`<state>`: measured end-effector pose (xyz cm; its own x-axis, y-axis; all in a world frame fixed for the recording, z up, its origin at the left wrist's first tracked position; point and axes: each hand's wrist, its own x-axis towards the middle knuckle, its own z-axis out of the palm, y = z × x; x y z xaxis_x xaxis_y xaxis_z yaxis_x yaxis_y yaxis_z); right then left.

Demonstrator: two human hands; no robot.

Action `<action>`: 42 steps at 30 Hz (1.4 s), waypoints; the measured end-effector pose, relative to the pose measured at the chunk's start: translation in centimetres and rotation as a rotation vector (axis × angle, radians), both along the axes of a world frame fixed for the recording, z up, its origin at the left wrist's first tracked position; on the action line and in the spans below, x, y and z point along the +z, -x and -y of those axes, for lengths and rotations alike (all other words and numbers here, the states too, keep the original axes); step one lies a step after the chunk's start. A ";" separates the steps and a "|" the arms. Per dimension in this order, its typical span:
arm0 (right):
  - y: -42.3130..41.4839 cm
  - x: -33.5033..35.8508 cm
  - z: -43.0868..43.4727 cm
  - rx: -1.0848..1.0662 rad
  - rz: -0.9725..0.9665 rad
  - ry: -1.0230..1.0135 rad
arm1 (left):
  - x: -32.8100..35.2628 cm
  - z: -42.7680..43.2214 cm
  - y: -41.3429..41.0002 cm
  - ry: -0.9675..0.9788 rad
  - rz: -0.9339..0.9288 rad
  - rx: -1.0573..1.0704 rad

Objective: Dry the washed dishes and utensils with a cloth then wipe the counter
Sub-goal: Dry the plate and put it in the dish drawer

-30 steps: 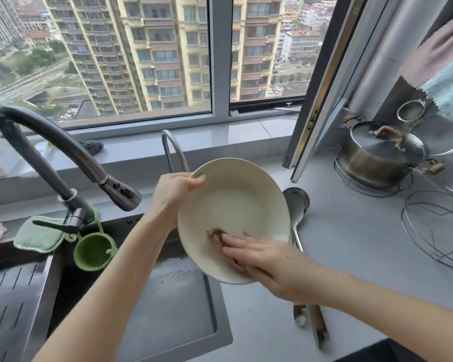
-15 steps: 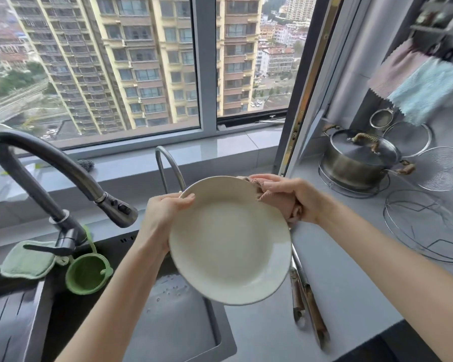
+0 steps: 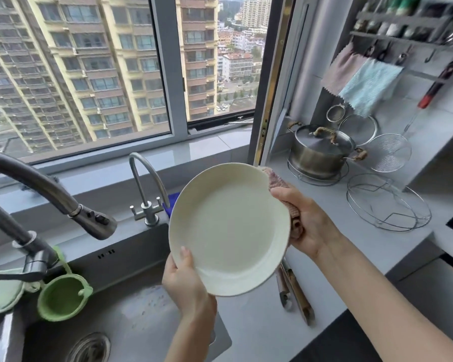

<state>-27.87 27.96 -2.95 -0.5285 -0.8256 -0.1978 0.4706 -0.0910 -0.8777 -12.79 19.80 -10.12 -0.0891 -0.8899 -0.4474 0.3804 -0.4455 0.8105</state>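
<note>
Cream plate (image 3: pixel 228 228) over sink (image 3: pixel 127 259) edge: L hand (image 3: pixel 186 280) pinches lower rim, R hand (image 3: pixel 309 226) grips cloth (image 3: pixel 275 179).

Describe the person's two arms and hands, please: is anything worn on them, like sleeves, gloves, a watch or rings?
The left hand and the right hand are bare: no gloves, and no ring on the fingers that show. The left forearm and the right forearm are bare too, with no sleeve, watch or bracelet in view.
</note>
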 end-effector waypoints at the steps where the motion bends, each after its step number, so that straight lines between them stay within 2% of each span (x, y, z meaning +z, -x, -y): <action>1: -0.4 0.1 -0.7 -0.057 -0.029 -0.029 | -0.3 -0.7 0.0 0.001 0.000 -0.004; 8: -4.6 -0.8 -4.3 -0.409 -0.060 -0.120 | -0.4 -4.2 3.0 -0.001 0.033 0.087; 11: -3.6 -0.7 -4.9 -0.532 -0.110 -0.149 | -0.4 -6.2 4.2 0.043 0.112 0.054; 13: -1.7 -0.3 -6.3 -0.545 -0.127 -0.190 | -0.1 -6.8 3.8 0.134 0.082 -0.107; 15: 0.6 0.2 -8.5 -0.500 -0.140 -0.235 | 0.8 -5.9 3.3 0.244 -0.047 -0.434; 16: 2.0 0.5 -9.8 -0.462 -0.149 -0.255 | 1.7 -5.1 3.4 0.302 -0.048 -0.589; 19: 5.9 1.5 -13.5 -0.269 -0.216 -0.280 | 5.5 -3.8 5.8 0.389 0.198 -0.912; 22: 8.5 2.1 -15.8 -0.065 -0.305 -0.308 | 7.8 -6.4 8.3 0.561 0.445 -1.048; 25: 10.8 2.2 -18.0 -0.003 -0.296 -0.266 | 8.6 -10.9 9.8 0.767 0.591 -0.867; 27: 11.9 1.7 -19.8 -0.003 -0.194 -0.170 | 8.3 -13.1 10.4 0.778 0.582 -0.771; 31: 11.6 -1.2 -23.6 -0.066 -0.032 -0.138 | 5.9 -15.8 10.5 0.636 0.504 -0.710; 34: 9.2 -4.0 -25.3 -0.113 0.160 -0.208 | 3.5 -17.4 10.6 0.410 0.434 -0.437; 38: 3.6 -5.7 -25.3 -0.521 0.281 -0.116 | 1.7 -24.0 11.8 0.140 0.292 -0.025; 40: 1.5 -5.4 -26.3 -0.694 0.268 -0.108 | 1.5 -28.7 11.4 0.009 0.205 0.025; 42: 0.1 -4.9 -28.2 -0.751 0.229 -0.177 | 1.2 -31.6 9.7 0.016 0.137 -0.067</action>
<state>-28.01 56.18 -7.82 -0.8606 -0.2124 -0.4628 0.5088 -0.3234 -0.7978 -22.52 51.43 -8.91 -0.0875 -0.8912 -0.4451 0.2353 -0.4526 0.8601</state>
